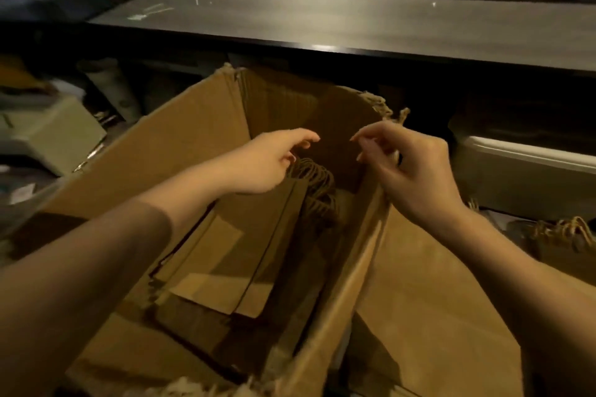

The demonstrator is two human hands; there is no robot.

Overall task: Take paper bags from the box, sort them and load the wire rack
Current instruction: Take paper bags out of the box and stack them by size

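Dim room, floor-level clutter under a long counter.

Nearest: both bare forearms reach forward over an open cardboard box [193, 138], flaps up.

In the box: flat brown paper bags [225, 267] stacked along the bottom, with their twisted-paper handles [317, 184] bunched at the far end.

Left hand [271, 161]: hovers just above the handles. Fingers loosely curled and apart, nothing held. Contact with the handles cannot be told.

Right hand [416, 167]: at the top edge of the box's right wall. Thumb and forefinger extended and apart, remaining fingers curled at the edge. Whether they clamp it cannot be told (blur).

Outside the right wall: a large brown paper sheet [435, 293] leans against the box, under the right forearm. Further right are more handled bags [564, 235], and behind them a white tub [522, 171]. To the left of the box, a pale carton [54, 135].

Far: the grey counter [322, 22] spans the frame, with dark shelving beneath.
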